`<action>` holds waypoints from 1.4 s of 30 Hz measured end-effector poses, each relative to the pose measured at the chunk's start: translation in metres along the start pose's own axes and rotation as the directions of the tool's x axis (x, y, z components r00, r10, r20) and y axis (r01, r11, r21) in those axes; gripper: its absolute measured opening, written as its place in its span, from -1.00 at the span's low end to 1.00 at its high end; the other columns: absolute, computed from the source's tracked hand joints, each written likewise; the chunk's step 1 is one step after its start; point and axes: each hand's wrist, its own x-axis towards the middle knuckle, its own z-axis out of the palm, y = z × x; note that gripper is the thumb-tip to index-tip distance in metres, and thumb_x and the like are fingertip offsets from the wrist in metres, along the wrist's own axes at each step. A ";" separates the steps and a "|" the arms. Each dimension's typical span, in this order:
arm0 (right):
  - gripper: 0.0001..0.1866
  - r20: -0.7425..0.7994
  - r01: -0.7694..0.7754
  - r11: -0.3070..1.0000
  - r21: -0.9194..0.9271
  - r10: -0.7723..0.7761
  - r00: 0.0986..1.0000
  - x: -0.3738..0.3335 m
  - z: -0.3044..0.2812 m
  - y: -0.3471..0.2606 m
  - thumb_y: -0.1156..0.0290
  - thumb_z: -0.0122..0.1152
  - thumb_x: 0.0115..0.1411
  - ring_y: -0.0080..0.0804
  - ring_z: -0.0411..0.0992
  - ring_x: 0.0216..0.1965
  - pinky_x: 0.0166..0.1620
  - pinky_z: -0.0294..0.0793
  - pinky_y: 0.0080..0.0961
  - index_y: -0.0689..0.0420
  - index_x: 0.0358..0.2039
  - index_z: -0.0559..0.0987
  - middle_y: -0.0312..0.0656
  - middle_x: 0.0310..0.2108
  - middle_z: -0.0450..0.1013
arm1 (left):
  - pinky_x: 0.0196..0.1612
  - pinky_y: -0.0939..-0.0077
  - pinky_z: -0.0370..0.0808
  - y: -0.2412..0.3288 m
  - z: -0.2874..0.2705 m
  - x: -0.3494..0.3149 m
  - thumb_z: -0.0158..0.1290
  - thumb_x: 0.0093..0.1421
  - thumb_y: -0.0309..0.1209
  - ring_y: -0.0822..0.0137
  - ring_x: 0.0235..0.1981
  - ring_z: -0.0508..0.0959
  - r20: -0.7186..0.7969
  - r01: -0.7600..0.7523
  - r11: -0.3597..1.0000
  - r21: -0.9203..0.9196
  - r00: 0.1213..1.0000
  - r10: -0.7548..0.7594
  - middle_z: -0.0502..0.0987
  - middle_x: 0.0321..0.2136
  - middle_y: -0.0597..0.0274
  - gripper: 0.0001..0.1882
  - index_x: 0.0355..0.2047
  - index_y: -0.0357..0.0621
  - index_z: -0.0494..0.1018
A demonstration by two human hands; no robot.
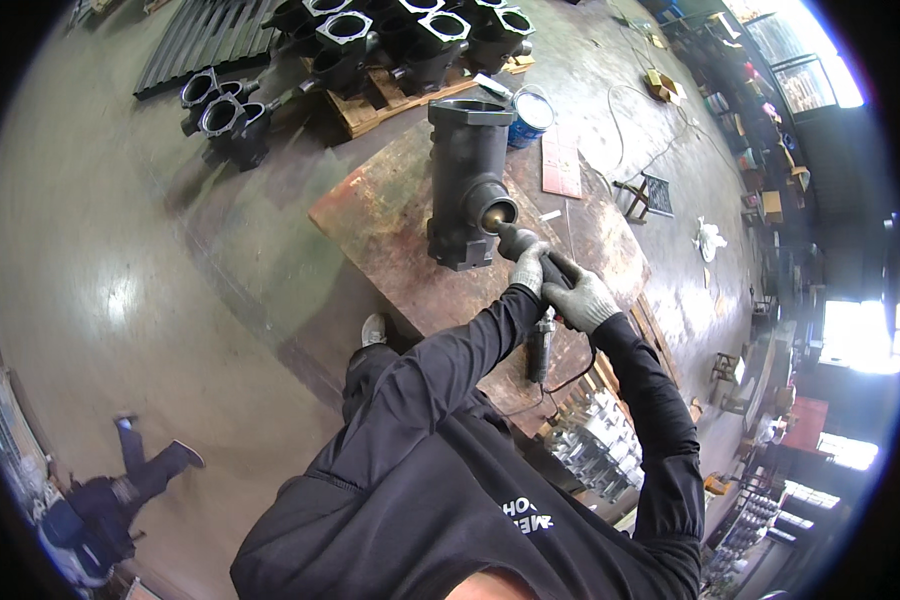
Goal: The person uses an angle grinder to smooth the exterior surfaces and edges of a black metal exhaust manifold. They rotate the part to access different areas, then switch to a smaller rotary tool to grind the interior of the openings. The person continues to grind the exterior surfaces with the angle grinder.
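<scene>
A black cast metal body, tall with a flanged open top, stands upright on the rusty worktable. From its side a short round branch opens toward me. Both my gloved hands are closed on a dark handheld grinder. My left hand grips it nearer the front, and my right hand wraps round the rear. The grinder's tip reaches the mouth of the branch; whether it touches the inner wall I cannot tell. Just below my hands lies a second dark handheld tool with a cable or hose by it.
Behind the casting are a blue can and a red sheet. Similar black castings crowd a wooden pallet beyond the table, with some on the floor. Silvery metal parts are stacked at my right. Another person is at lower left.
</scene>
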 end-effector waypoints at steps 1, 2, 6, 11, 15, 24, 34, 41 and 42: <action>-0.23 -0.010 0.035 0.999 0.012 -0.035 0.999 0.003 0.001 -0.001 0.14 0.26 0.07 -0.17 0.56 0.01 0.11 0.49 -0.36 0.13 0.31 0.39 0.11 0.01 0.56 | 0.00 0.13 0.51 0.004 0.000 0.002 0.14 0.15 -0.12 0.08 -0.15 0.55 -0.028 -0.002 1.000 0.001 1.000 0.002 0.51 -0.17 0.03 -0.51 -0.05 -0.22 0.39; -0.24 -0.005 0.034 0.999 0.022 -0.034 0.999 0.007 0.002 -0.002 0.14 0.26 0.07 -0.17 0.57 0.01 0.11 0.49 -0.36 0.11 0.30 0.39 0.11 0.01 0.56 | 0.01 0.15 0.50 0.007 0.001 0.003 0.13 0.15 -0.13 0.09 -0.15 0.55 -0.028 0.002 1.000 0.020 1.000 -0.002 0.51 -0.16 0.04 -0.52 -0.06 -0.22 0.39; -0.24 -0.016 0.059 0.998 -0.012 -0.059 0.998 0.029 0.007 -0.008 0.08 0.26 0.05 -0.16 0.58 0.00 0.10 0.49 -0.35 0.06 0.29 0.42 0.10 -0.02 0.57 | -0.04 0.15 0.51 0.030 0.000 0.017 0.10 0.07 -0.02 -0.06 -0.21 0.54 -0.016 -0.028 0.990 0.138 0.999 0.031 0.50 -0.22 -0.20 -0.40 -0.10 -0.32 0.38; -0.25 0.059 -0.044 0.997 0.056 0.040 0.997 0.068 0.020 -0.006 0.00 0.25 0.04 -0.17 0.62 -0.12 -0.03 0.57 -0.34 0.01 0.26 0.46 0.11 -0.12 0.60 | -0.06 0.16 0.52 0.065 -0.008 0.038 0.04 0.06 0.13 -0.17 -0.27 0.55 -0.042 0.164 0.921 0.355 0.986 -0.159 0.48 -0.28 -0.38 -0.23 -0.09 -0.47 0.35; -0.24 -0.060 0.075 0.997 0.024 -0.073 0.995 0.080 0.030 0.010 0.01 0.24 0.03 -0.11 0.61 -0.10 -0.01 0.56 -0.32 0.01 0.27 0.45 0.12 -0.12 0.60 | -0.04 0.18 0.51 0.067 -0.014 0.050 0.06 0.09 0.10 -0.12 -0.23 0.54 0.029 0.164 0.917 0.364 0.982 -0.187 0.49 -0.26 -0.26 -0.30 -0.05 -0.35 0.37; -0.21 -0.019 0.037 0.997 0.062 -0.036 0.999 0.050 0.028 0.014 -0.03 0.27 0.07 -0.03 0.58 -0.04 0.03 0.53 -0.29 0.04 0.29 0.42 0.14 -0.09 0.58 | -0.03 0.15 0.52 0.047 -0.019 0.037 0.14 0.11 -0.12 0.03 -0.19 0.55 -0.124 0.107 0.974 0.199 0.989 -0.084 0.51 -0.18 -0.04 -0.50 -0.07 -0.24 0.41; -0.25 -0.094 0.070 0.992 0.103 -0.060 0.994 -0.004 0.016 0.019 0.09 0.27 0.10 -0.12 0.56 0.03 0.10 0.50 -0.34 0.10 0.30 0.40 0.12 0.01 0.56 | -0.08 0.20 0.54 0.011 -0.004 -0.005 0.16 0.16 -0.20 0.14 -0.24 0.55 -0.064 -0.035 0.991 0.130 0.997 0.044 0.49 -0.25 0.11 -0.61 -0.11 -0.16 0.41; -0.29 -0.174 0.066 0.985 0.162 -0.037 0.984 -0.001 0.020 0.023 0.13 0.28 0.11 -0.14 0.56 0.04 0.11 0.50 -0.35 0.06 0.29 0.42 0.09 0.01 0.56 | -0.13 0.21 0.53 0.012 0.000 0.003 0.14 0.14 -0.23 0.13 -0.26 0.55 -0.025 0.029 0.973 0.229 0.999 -0.024 0.49 -0.27 0.11 -0.65 -0.15 -0.15 0.40; -0.29 -0.159 0.052 0.989 0.140 -0.029 0.987 -0.001 0.021 0.022 0.13 0.27 0.11 -0.14 0.56 0.04 0.11 0.50 -0.35 0.07 0.28 0.42 0.10 0.01 0.56 | -0.13 0.21 0.53 0.012 -0.002 0.002 0.14 0.14 -0.23 0.14 -0.27 0.55 -0.034 0.026 0.978 0.207 0.999 -0.019 0.48 -0.28 0.12 -0.66 -0.15 -0.14 0.40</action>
